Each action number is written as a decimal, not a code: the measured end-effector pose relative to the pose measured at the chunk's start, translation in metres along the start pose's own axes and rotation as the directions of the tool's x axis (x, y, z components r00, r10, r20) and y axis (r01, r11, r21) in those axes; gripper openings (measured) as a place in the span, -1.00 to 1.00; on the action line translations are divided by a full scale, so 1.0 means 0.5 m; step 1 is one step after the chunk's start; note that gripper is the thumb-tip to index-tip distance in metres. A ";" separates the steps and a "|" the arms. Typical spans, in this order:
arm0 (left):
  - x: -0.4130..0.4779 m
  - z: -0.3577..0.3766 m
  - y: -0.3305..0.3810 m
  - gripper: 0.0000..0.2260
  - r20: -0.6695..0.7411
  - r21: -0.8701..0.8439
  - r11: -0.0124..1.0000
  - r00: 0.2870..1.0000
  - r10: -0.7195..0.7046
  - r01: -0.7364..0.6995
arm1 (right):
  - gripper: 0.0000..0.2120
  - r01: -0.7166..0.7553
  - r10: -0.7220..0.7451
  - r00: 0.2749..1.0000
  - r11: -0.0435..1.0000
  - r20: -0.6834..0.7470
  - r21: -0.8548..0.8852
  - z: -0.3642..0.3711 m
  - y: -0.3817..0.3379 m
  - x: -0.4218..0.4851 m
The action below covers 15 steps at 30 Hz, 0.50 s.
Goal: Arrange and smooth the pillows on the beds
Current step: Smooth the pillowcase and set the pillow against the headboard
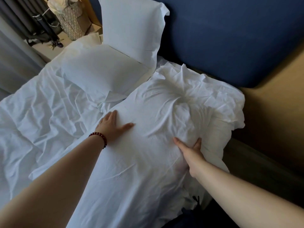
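A large white pillow (164, 116), creased and dented in its middle, lies flat at the near right of the bed. My left hand (113, 127), with a red bead bracelet on the wrist, rests flat and open against the pillow's left side. My right hand (190, 150) pinches a fold of the pillow's near right edge between thumb and fingers. A second white pillow (102, 73) lies flat to the left. A third pillow (131, 28) leans upright against the blue headboard (230, 38).
A wrinkled white sheet (37, 116) covers the bed to the left. A tan wall panel (276, 112) stands at the right. At the far left are grey curtains (14, 60), a patterned bag (72, 22) and a beige surface.
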<state>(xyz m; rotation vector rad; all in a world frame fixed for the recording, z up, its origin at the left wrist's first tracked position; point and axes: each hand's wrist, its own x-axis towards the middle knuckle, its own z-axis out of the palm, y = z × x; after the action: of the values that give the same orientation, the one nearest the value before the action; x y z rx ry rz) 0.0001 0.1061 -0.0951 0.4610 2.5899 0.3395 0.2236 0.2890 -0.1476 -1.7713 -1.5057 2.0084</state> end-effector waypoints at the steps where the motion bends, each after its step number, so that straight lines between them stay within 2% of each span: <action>1: 0.013 -0.007 -0.005 -0.03 0.028 -0.004 1.000 0.999 -0.025 0.025 | 0.40 -0.005 0.005 1.000 1.000 0.002 0.005 0.001 0.001 0.003; 5: 0.042 -0.024 -0.030 0.13 0.111 -0.114 0.978 0.981 -0.162 0.174 | 0.41 -0.007 0.006 1.000 0.999 0.022 0.051 0.002 -0.004 0.005; 9: 0.034 -0.034 -0.029 0.07 0.122 -0.105 0.977 0.977 -0.174 0.187 | 0.29 0.074 -0.074 0.997 0.997 -0.008 0.011 -0.012 -0.013 0.006; 15: -0.010 -0.042 0.005 -0.08 -0.056 -0.298 0.945 0.986 -0.155 0.132 | 0.15 0.247 -0.247 0.969 0.968 -0.008 0.044 -0.048 -0.047 -0.032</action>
<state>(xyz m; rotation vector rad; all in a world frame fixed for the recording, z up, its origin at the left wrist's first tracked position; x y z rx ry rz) -0.0056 0.1030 -0.0743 0.1548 2.5706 0.6918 0.2356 0.3058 -0.1164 -1.4840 -1.5788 1.9008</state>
